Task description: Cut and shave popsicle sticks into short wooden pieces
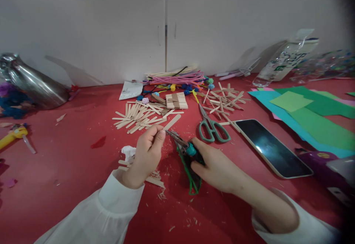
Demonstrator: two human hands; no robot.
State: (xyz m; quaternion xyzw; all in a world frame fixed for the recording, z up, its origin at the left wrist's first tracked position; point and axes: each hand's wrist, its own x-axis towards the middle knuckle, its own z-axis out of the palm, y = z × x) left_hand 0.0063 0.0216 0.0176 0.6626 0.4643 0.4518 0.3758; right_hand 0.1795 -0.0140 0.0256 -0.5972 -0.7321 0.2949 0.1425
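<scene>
My left hand [149,149] is closed, pinching a wooden craft stick [172,122] between thumb and fingertips; the stick points up and to the right. My right hand [215,162] is wrapped round the dark and teal handles of needle-nose pliers [181,143]. The tips of the pliers meet the stick beside my left thumb; how firmly they grip it I cannot tell. Under my right hand lies something with a green outline [193,184], partly hidden. Several sticks [155,181] and wood splinters lie below my left hand, next to a crumpled white tissue [128,153].
Beyond my hands are loose craft sticks [135,116], a stick bundle [180,100], pipe cleaners [177,78] and scissors [212,125]. To the right are a phone [273,147], coloured paper [318,122], a purple tool [324,166] and a leaning bottle [283,60]. A metal jug [36,83] stands left.
</scene>
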